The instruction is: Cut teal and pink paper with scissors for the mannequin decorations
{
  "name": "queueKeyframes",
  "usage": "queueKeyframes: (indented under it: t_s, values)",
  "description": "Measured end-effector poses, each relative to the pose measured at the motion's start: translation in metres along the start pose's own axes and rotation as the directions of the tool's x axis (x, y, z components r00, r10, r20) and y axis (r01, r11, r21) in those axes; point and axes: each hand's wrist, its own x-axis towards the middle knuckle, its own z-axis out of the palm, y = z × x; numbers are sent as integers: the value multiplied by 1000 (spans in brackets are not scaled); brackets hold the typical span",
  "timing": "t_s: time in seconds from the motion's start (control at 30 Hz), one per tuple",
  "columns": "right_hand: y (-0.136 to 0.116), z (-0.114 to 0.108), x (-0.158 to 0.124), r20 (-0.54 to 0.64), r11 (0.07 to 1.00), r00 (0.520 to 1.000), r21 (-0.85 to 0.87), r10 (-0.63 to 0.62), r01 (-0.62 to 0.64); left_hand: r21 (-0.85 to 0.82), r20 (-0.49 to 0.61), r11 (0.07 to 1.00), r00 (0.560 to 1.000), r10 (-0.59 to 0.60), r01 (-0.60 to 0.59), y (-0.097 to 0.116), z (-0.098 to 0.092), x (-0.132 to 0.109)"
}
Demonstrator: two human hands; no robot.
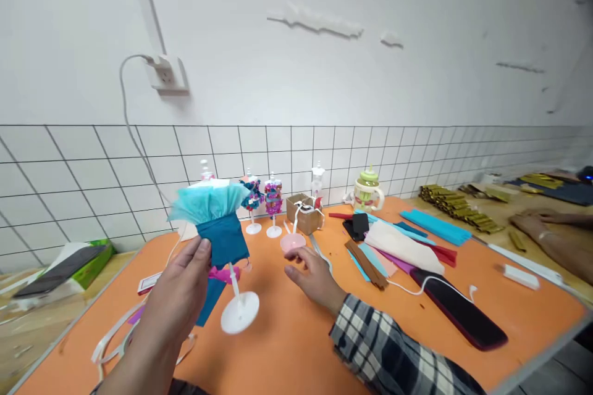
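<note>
My left hand (178, 296) grips a small mannequin stand (238, 311) dressed in dark teal paper (223, 237) with a light blue tissue ruffle (208, 200) on top. It is lifted and tilted over the orange table (287, 345). My right hand (315, 274), in a plaid sleeve, hovers low over the table with fingers loosely curled and apart, holding nothing. It is just below a small pink cup (293, 242).
Two finished dress stands (273, 200) and a bare white one (317, 180) stand at the back with a cardboard box (303, 213) and a green-lidded cup (368, 190). Paper sheets (403, 245), a black phone (357, 225) and a dark red case (456, 307) lie right. Another person's hand (551, 237) rests far right.
</note>
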Motion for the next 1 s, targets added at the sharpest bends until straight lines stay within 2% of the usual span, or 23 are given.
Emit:
queueKeyframes:
  t_s: [0.03,0.1,0.13,0.2,0.23,0.27,0.3,0.37,0.43,0.53,0.6,0.73,0.83,1.0]
  values:
    - [-13,4,9,10,998,1000,57,-23,22,-114,31,992,998,-56,59,2,1,1]
    - [-38,16,23,65,981,996,188,-69,55,-241,65,961,990,-124,136,4,2,2]
    - [-48,25,26,169,923,982,385,-85,14,-270,61,951,989,-137,148,5,3,2]
    - [-61,48,26,410,778,895,614,-176,-129,-294,47,943,988,-147,154,6,2,1]
    - [-64,61,22,500,732,842,649,-205,-207,-293,41,943,988,-152,157,6,0,0]
    - [-64,74,18,538,709,819,656,-199,-259,-286,41,944,986,-160,165,6,-2,1]
    - [-63,86,12,519,711,836,656,-181,-253,-275,53,944,984,-172,180,5,-5,2]
    - [-57,105,0,401,794,903,594,-151,-131,-261,106,942,976,-190,211,3,-12,5]
    - [-49,119,-10,284,845,942,536,-178,-2,-256,167,943,970,-174,213,1,-21,10]
    - [-36,133,-22,193,828,945,548,-264,119,-207,236,961,963,-131,181,-3,-32,15]
    - [-30,140,-26,188,815,935,559,-300,149,-155,247,972,960,-133,174,-6,-35,14]
    - [-25,146,-29,243,823,916,551,-319,141,-91,179,966,958,-223,242,-9,-29,10]
    - [-26,145,-27,244,820,910,552,-335,153,-143,173,939,942,-286,312,-6,-20,10]
    - [-27,142,-25,217,819,928,557,-303,137,-173,153,942,953,-263,288,2,-15,11]
